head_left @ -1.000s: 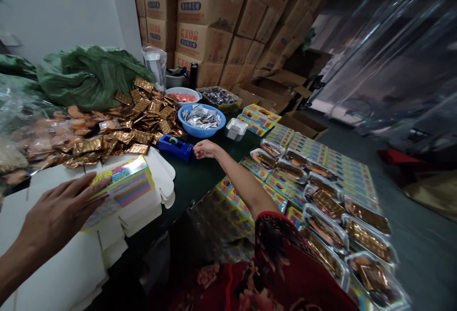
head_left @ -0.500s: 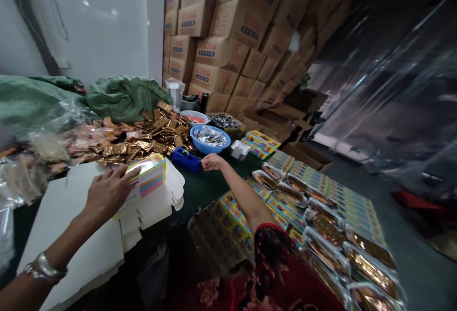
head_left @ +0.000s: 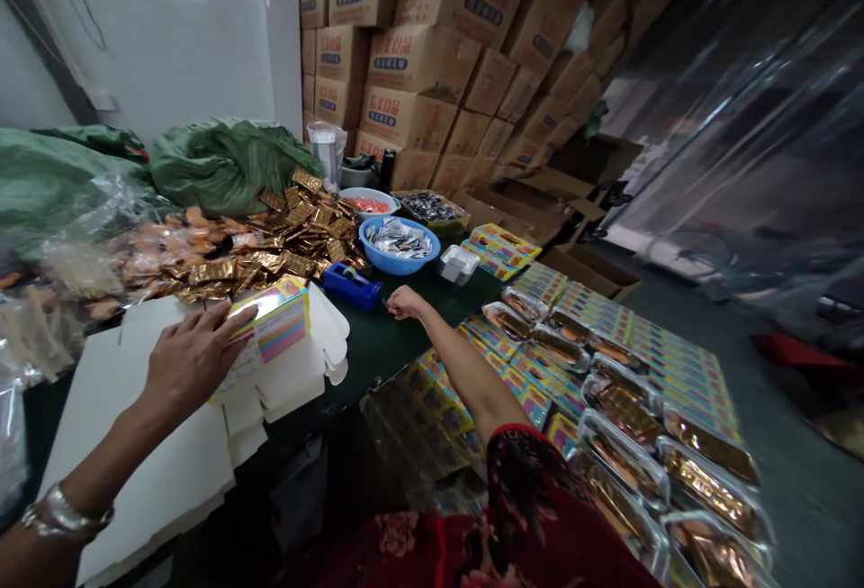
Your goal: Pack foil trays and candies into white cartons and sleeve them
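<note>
Along the dark green counter (head_left: 398, 358), the left hand (head_left: 193, 358) rests on a half-folded printed carton (head_left: 276, 322).
Its fingers (head_left: 222, 329) lie open against the carton; the right hand (head_left: 407, 303), half-curled and holding nothing visible, sits just beside the blue tape dispenser (head_left: 351, 286), far nearer it than the left.

**"Where's the left hand (head_left: 193, 358) now?"**

"Fingers (head_left: 233, 320) spread against a printed carton (head_left: 276, 322), whose folded white flaps stick out just right of the fingertips. A flat white card blank (head_left: 135, 426) lies below the palm."

**"And the right hand (head_left: 407, 303)?"**

"Reaching across a dark green table (head_left: 398, 363), fingertips (head_left: 393, 303) just beside a blue tape dispenser (head_left: 349, 286) (a small roll sits in it)."

**"What's past those fingers?"**

"Farther on, a blue bowl (head_left: 400, 246) of silver sachets. Beyond the left fingers, a heap of gold sachets (head_left: 290, 241). Right of the right fingers, foil trays (head_left: 621, 453) under clear lids."
</note>
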`<state>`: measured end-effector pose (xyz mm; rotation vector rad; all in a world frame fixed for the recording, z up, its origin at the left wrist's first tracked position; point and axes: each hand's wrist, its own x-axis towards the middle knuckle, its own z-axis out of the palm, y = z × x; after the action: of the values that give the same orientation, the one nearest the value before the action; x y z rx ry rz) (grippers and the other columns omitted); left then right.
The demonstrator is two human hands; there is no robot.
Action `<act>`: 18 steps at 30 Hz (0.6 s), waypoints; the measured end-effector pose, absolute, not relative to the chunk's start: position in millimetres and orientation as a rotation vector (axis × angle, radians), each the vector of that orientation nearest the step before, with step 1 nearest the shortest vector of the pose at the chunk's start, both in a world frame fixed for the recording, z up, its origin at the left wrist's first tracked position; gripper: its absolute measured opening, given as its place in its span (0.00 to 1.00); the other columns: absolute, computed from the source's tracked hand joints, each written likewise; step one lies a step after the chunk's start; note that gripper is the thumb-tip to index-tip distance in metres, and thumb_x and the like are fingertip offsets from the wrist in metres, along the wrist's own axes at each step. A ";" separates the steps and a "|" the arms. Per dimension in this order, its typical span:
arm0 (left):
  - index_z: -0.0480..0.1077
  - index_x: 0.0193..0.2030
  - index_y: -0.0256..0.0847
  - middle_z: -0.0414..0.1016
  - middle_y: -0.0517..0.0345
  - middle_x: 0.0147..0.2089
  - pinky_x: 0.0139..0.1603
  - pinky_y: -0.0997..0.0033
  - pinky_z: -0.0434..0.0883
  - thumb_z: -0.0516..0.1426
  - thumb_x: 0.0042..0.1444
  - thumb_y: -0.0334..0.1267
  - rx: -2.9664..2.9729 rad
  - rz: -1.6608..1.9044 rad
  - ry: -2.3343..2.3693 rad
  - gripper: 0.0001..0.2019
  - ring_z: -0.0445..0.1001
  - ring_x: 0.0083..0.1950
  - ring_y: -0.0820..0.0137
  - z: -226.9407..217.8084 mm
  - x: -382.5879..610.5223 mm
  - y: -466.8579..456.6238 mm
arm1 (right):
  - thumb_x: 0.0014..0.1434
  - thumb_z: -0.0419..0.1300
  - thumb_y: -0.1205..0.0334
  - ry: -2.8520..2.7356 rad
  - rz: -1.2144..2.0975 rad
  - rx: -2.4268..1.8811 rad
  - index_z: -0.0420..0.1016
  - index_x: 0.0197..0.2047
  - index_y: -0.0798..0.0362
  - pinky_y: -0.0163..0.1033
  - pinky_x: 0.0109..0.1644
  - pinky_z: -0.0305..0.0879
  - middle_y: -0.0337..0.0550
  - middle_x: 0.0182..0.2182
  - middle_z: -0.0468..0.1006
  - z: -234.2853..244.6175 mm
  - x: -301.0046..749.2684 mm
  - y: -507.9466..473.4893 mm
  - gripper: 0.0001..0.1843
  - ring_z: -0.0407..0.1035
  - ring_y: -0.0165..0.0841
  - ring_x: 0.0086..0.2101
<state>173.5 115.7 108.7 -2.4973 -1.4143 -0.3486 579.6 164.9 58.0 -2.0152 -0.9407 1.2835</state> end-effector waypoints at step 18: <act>0.68 0.65 0.55 0.72 0.48 0.57 0.44 0.57 0.67 0.51 0.66 0.41 -2.426 -0.221 -1.272 0.21 0.69 0.50 0.55 121.0 197.1 65.0 | 0.44 0.73 0.55 -0.840 1.560 -1.038 0.70 0.22 0.55 0.31 0.18 0.58 0.34 0.15 0.70 82.4 395.3 88.6 0.18 0.59 0.23 0.14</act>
<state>197.1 65.0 121.0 -2.4262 -1.2716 -0.2210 395.3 88.6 82.4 -1.0384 -0.8395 1.5597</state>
